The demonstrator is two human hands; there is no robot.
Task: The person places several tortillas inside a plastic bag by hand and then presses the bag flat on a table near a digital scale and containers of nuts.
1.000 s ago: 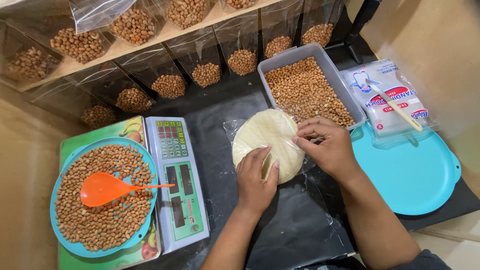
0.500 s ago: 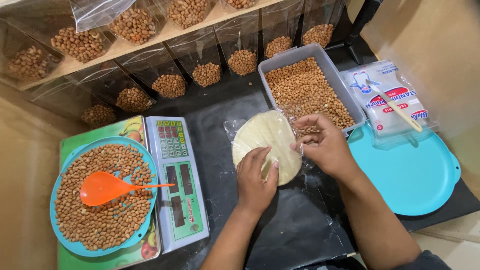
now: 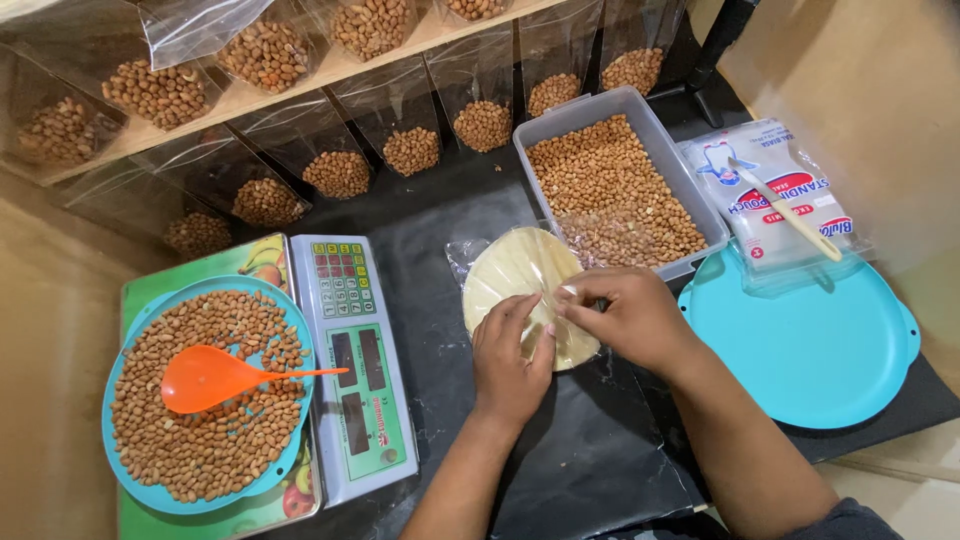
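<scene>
Both hands rest on a clear bag of pale round wafers lying on the black mat beside the tray of peanuts. The left hand presses flat, fingers loosely spread; the right hand pinches the plastic edge.

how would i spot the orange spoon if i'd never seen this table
Start at the green scale left of the hands. Its turquoise bowl, further left, is full of peanuts. The orange spoon lies on those peanuts, thin handle pointing right: the only orange thing here.
</scene>
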